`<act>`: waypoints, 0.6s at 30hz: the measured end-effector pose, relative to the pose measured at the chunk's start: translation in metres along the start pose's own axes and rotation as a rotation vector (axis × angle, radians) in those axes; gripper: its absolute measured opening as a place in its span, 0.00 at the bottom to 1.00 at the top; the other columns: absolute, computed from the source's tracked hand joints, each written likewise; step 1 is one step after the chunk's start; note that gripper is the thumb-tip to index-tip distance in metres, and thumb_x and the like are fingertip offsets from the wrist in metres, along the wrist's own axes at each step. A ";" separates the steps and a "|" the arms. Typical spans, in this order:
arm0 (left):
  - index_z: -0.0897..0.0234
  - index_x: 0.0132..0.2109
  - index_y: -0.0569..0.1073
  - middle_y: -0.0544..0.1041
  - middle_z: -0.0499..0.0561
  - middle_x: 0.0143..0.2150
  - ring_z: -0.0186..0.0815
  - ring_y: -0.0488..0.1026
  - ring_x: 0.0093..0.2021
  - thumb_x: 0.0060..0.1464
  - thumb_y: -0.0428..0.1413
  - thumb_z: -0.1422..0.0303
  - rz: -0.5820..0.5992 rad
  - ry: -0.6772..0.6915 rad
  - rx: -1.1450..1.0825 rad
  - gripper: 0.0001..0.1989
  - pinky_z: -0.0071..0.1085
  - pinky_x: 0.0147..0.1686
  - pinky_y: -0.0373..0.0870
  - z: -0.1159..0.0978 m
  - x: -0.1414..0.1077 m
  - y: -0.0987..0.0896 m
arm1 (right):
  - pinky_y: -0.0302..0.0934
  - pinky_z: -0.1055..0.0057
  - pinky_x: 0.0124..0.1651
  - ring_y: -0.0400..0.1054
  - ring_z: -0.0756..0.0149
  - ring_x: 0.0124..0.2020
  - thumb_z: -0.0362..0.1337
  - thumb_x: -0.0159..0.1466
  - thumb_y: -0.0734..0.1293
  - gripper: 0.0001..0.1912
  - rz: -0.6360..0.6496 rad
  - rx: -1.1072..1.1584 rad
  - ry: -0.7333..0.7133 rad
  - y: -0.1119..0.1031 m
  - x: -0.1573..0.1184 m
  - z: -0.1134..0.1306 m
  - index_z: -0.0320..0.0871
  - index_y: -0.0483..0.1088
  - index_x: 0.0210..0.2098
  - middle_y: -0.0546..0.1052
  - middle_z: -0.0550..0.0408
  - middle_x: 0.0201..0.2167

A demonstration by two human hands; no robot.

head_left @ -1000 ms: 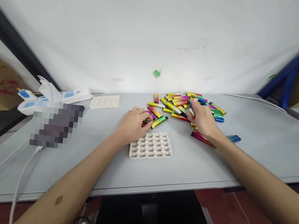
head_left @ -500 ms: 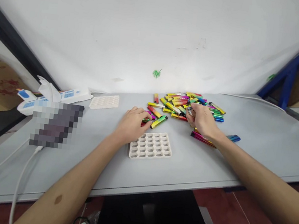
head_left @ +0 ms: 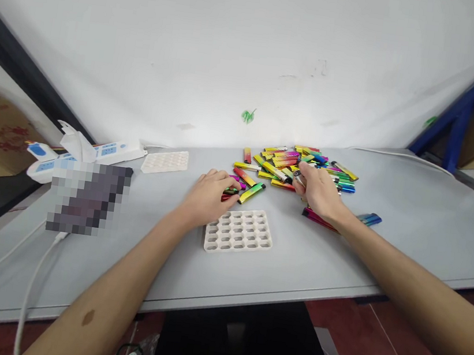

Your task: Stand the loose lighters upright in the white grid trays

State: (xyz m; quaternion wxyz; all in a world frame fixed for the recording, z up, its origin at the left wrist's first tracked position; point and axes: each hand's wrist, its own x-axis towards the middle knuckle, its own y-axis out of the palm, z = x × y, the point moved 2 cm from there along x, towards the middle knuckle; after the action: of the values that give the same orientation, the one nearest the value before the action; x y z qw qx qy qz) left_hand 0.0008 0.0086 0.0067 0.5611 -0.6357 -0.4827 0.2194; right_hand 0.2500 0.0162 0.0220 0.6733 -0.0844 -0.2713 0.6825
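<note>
On the table's middle, my left hand point(head_left: 209, 196) curls its fingers and thumb around some shiny coloured tubes point(head_left: 230, 190), partly hidden by the hand. Beside it lies a flat yellow-green tube point(head_left: 252, 193) with dark ends. Just in front is a white tray point(head_left: 236, 247) with rows of oval holes, its far left corner under my left hand. At the near edge of a loose pile of metallic tubes point(head_left: 283, 159), my right hand point(head_left: 317, 191) is closed on one tube, whose pale, dark-centred end point(head_left: 298, 176) shows. Several more tubes point(head_left: 319, 218) lie under my right wrist.
A second white tray point(head_left: 165, 162) lies at the back left. Further left are a white power strip point(head_left: 112, 150) and a blurred-out dark device point(head_left: 94, 199) with a white cable point(head_left: 33, 284). A white wall point(head_left: 218, 53) stands behind the grey table point(head_left: 427, 226).
My right hand has shifted slightly left and turned, so the end of the tube in it faces me more. My left hand has hardly moved.
</note>
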 end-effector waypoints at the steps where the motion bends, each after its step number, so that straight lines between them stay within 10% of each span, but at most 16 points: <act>1: 0.59 0.49 0.78 0.78 0.54 0.47 0.46 0.70 0.50 0.63 0.52 0.64 0.003 0.015 0.001 0.13 0.43 0.48 0.68 0.001 0.000 -0.002 | 0.46 0.66 0.26 0.46 0.69 0.18 0.50 0.71 0.53 0.26 -0.006 -0.014 -0.017 -0.001 0.000 0.000 0.48 0.45 0.19 0.52 0.61 0.13; 7: 0.61 0.41 0.77 0.81 0.51 0.44 0.42 0.73 0.46 0.59 0.51 0.70 -0.092 0.013 -0.081 0.09 0.39 0.45 0.70 0.012 -0.004 -0.029 | 0.45 0.65 0.27 0.47 0.69 0.19 0.45 0.72 0.53 0.25 -0.043 -0.060 -0.037 -0.003 0.003 -0.004 0.47 0.46 0.19 0.53 0.60 0.14; 18: 0.56 0.45 0.80 0.80 0.51 0.46 0.44 0.73 0.49 0.54 0.51 0.72 0.158 0.051 0.009 0.16 0.40 0.47 0.72 0.018 -0.008 -0.028 | 0.57 0.67 0.37 0.61 0.66 0.31 0.58 0.70 0.58 0.23 0.110 0.038 -0.245 0.011 0.001 0.006 0.45 0.65 0.31 0.67 0.57 0.29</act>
State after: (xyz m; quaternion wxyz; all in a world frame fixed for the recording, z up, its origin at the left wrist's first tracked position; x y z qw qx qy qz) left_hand -0.0281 0.0080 0.0258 0.5571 -0.6744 -0.4156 0.2489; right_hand 0.2372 0.0165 0.0225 0.5982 -0.0025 -0.3338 0.7286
